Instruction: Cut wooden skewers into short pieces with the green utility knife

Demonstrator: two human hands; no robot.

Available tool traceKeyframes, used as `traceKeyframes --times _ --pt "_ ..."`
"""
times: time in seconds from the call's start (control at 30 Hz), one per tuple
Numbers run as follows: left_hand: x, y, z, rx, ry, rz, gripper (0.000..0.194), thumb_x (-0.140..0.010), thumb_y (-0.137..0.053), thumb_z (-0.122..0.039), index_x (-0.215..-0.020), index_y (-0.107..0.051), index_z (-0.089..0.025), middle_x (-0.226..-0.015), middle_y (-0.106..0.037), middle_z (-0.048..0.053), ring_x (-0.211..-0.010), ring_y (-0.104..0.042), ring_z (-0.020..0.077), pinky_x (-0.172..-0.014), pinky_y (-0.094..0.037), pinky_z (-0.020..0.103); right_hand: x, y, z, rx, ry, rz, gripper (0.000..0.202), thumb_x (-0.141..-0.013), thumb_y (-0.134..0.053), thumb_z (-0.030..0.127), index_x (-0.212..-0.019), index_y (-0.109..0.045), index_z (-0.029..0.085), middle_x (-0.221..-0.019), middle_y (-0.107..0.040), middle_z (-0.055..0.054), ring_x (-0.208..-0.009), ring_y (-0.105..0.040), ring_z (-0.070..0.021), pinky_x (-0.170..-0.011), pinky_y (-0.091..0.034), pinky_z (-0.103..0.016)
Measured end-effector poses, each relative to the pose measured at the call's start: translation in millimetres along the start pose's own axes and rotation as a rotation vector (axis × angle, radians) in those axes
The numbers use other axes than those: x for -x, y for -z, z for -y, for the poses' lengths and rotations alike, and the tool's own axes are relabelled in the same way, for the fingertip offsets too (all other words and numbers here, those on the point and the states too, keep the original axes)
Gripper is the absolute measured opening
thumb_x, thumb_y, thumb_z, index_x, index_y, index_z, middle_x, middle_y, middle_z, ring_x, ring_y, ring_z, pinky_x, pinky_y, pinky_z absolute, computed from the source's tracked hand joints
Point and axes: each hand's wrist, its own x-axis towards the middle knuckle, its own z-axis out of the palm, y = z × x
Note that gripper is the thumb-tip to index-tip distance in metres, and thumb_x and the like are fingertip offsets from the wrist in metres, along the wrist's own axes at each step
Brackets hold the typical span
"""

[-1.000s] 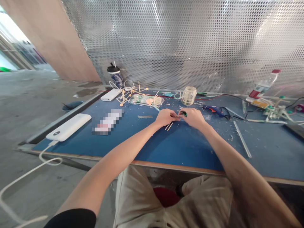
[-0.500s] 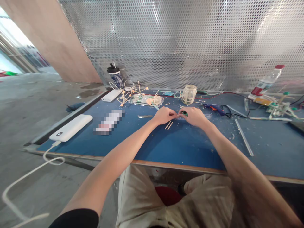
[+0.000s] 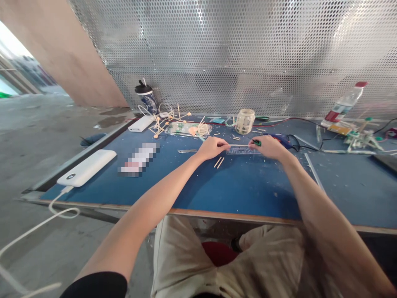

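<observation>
A thin pale wooden stick (image 3: pixel 239 145) stretches level between my two hands, just above a clear plastic ruler (image 3: pixel 243 151) on the blue tabletop. My left hand (image 3: pixel 214 148) pinches the stick's left end. At the other end, my right hand (image 3: pixel 270 147) closes its fingers around a small green and black tool (image 3: pixel 257 142) and touches the stick; the tool's kind is mostly hidden. Two short cut sticks (image 3: pixel 218 162) lie side by side in front of my left hand. A metal ruler (image 3: pixel 187 151) rests to the left of that hand.
Behind my hands are a round lattice stick holder (image 3: pixel 245 121), stick models with round joints (image 3: pixel 156 124) and a plastic packet (image 3: pixel 182 129). A blue glue gun (image 3: pixel 281 140) lies by my right hand. Farther out are a bottle (image 3: pixel 344 107), a cup (image 3: pixel 147 97) and a white power bank (image 3: pixel 87 167).
My right hand has moved right, away from my left, with the green tool in it. The wooden stick and clear ruler now show between the hands. The whole view has shifted slightly.
</observation>
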Motion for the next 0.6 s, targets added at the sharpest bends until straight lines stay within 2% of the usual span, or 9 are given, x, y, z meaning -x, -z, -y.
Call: traceKeyframes --times 0.13,0.2,0.3,0.43,0.6 --pt "-2 0.6 1 0.134 -0.001 -0.109 0.028 -0.087 -0.07 -0.047 -0.092 -0.08 -0.021 -0.094 -0.08 0.005 -0.087 -0.072 0.0189 -0.087 -0.051 0.032 -4 -5 10 -0.009 -0.024 -0.067 0.03 -0.096 -0.055 0.046 -0.1 -0.074 0.024 -0.095 -0.077 -0.006 -0.084 -0.069 -0.0237 -0.08 -0.053 -0.041" --pt "-4 1.0 -2 0.222 -0.006 -0.219 0.029 -0.088 -0.069 -0.047 -0.097 -0.078 -0.022 -0.103 -0.08 0.006 -0.099 -0.072 0.0202 -0.094 -0.051 0.034 -5 -5 16 -0.029 -0.029 -0.114 0.028 -0.096 -0.055 0.045 -0.103 -0.074 0.026 -0.098 -0.077 -0.006 -0.09 -0.07 -0.0258 -0.083 -0.053 -0.041" --pt "-9 3.6 -8 0.389 -0.033 -0.407 0.027 -0.095 -0.059 -0.047 -0.101 -0.07 -0.023 -0.114 -0.077 0.006 -0.108 -0.071 0.0187 -0.099 -0.052 0.036 -6 -7 21 -0.062 -0.038 -0.176 0.036 -0.095 -0.054 0.049 -0.119 -0.068 0.026 -0.113 -0.075 -0.007 -0.102 -0.069 -0.026 -0.089 -0.052 -0.041" --pt "-13 10.2 -13 0.61 -0.074 -0.606 0.015 -0.101 -0.046 -0.038 -0.099 -0.053 -0.026 -0.114 -0.076 0.003 -0.11 -0.071 0.0149 -0.105 -0.052 0.038 -5 -18 13 -0.051 -0.13 -0.255 0.056 -0.09 -0.058 0.055 -0.133 -0.055 0.019 -0.127 -0.068 -0.016 -0.112 -0.065 -0.0319 -0.093 -0.053 -0.047" --pt "-17 15.3 -8 0.758 -0.054 -0.72 0.01 -0.103 -0.045 -0.036 -0.101 -0.045 -0.026 -0.114 -0.076 0.004 -0.107 -0.073 0.0146 -0.104 -0.055 0.039 -7 -18 -3 -0.02 -0.136 -0.336 0.053 -0.095 -0.047 0.041 -0.139 -0.052 0.01 -0.133 -0.062 -0.025 -0.124 -0.059 -0.0359 -0.102 -0.049 -0.053"
